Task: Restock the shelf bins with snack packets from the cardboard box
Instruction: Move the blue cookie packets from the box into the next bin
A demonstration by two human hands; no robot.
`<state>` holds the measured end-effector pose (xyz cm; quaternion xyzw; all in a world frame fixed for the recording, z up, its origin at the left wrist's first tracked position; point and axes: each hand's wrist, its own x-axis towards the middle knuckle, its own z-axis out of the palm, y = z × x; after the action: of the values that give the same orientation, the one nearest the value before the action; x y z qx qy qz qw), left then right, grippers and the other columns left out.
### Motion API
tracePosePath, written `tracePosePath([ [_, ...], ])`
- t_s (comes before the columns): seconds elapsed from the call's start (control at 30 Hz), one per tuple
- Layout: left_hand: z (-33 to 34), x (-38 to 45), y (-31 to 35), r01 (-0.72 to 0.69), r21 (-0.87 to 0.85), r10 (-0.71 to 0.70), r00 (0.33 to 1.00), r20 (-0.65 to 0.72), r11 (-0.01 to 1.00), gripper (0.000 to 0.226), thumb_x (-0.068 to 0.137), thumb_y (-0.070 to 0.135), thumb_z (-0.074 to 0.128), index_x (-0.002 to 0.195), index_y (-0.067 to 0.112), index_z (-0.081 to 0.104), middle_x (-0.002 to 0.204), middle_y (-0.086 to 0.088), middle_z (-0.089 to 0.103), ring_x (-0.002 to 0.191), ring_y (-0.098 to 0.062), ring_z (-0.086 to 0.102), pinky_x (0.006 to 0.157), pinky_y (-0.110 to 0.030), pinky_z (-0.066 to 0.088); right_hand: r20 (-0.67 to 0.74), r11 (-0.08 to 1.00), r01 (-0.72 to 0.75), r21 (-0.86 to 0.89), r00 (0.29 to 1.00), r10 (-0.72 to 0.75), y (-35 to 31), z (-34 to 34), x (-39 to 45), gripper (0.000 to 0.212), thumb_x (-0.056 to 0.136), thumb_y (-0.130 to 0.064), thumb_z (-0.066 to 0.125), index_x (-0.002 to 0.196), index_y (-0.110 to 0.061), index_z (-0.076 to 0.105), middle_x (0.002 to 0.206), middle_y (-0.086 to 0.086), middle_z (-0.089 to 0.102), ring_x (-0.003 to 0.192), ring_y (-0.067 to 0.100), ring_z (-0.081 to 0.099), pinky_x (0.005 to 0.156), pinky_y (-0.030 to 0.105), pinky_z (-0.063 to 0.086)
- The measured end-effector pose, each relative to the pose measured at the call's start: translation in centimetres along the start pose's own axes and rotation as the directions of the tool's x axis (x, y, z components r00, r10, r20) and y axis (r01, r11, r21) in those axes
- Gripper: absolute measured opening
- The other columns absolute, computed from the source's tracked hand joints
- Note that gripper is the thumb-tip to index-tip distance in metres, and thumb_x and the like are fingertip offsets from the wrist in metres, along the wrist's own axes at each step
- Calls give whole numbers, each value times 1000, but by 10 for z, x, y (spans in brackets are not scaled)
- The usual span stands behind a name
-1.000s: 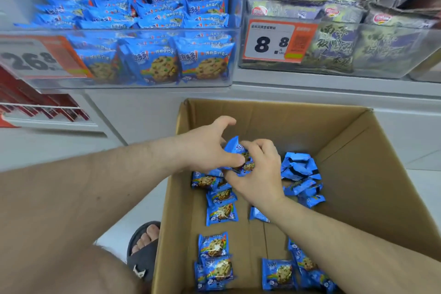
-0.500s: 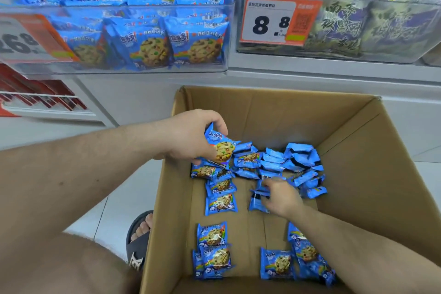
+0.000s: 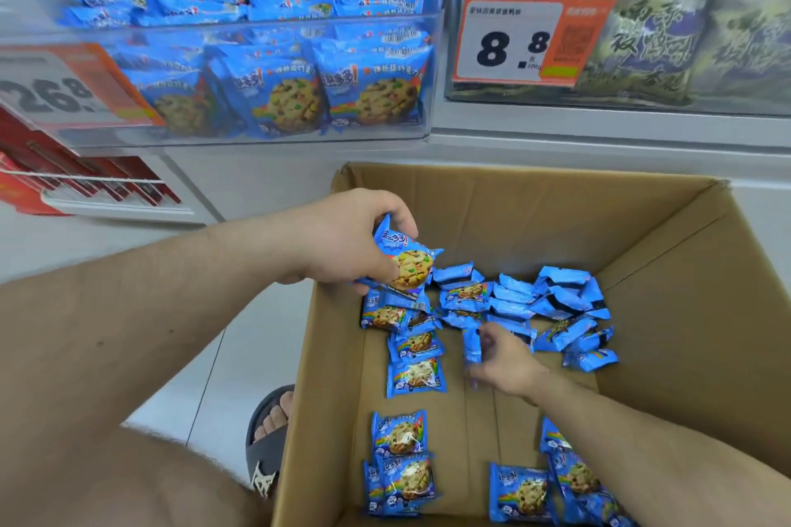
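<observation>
The left hand holds a small stack of blue cookie packets above the far-left corner of the cardboard box, thumb under and fingers curled over the top; its grip is closed on the packets. The right hand is low inside the box near the middle of the floor, fingers bent around what appears to be one packet; motion blur prevents confirming that the grip is fully closed. The step in hand is judged to be gathering loose packets into a handful before transfer. To do it well, align each added packet flat against the stack with edges matched, keep the thumb pressing across the centre, and stop adding once the fingers no longer wrap securely, since the slick wrappers will probably slide. Remaining packets lie heaped along the far wall, with others scattered by the left wall and the near edge. The destination, a clear shelf bin of matching cookie packets, stands above and beyond the box's far-left corner and already looks well filled, so packets are best placed over its front wall onto the top layer. A neighbouring bin with green bags and an 8.8 price tag sits to the right. A sandalled foot rests just beside the box's left wall.
</observation>
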<state>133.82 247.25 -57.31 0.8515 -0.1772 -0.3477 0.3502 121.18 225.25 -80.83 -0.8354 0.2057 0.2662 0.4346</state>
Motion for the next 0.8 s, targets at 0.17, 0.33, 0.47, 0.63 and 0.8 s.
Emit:
tracePosePath([
  [0.17,-21,-14,4,-34,-45,32,999,-28,998,31,79,-1,73,92,25,62,95,-6,61,66,-16,63,62,-33,60,6,833,44,552,998,-56,-72,-44,-46,106,60,-12,90,148,-20,31,143,-3,48,113,21,61,98,39,50],
  [0.33,-47,-41,8,-47,-77,45,999,-24,996,30,82,-2,72,98,22,62,101,-12,63,60,-11,64,51,-27,56,-56,681,305,666,930,-362,-135,-71,-103,63,57,-3,85,114,-9,58,104,19,72,90,31,70,82,36,56],
  [0.47,-68,-62,4,-112,-206,105,993,-47,972,34,79,-7,71,97,20,64,101,-21,62,72,-21,65,61,-34,59,-93,537,343,770,894,-438,-161,-87,-128,78,40,-20,97,109,-7,64,101,21,70,86,30,68,77,36,56],
  [0.63,-73,-79,1,-166,-269,174,985,5,949,35,82,-8,68,99,22,63,95,-10,63,72,-16,64,61,-33,57,-35,431,267,862,879,-475,-181,-96,-148,76,22,-16,88,94,0,75,93,22,69,82,40,65,77,59,54],
  [0.8,-73,-86,3,-194,-304,215,976,38,933,33,86,-7,64,104,20,60,90,-6,62,64,-11,63,61,-32,57,-69,563,366,741,875,-478,-208,-103,-174,74,30,0,69,103,8,59,85,22,67,73,33,65,66,41,56],
])
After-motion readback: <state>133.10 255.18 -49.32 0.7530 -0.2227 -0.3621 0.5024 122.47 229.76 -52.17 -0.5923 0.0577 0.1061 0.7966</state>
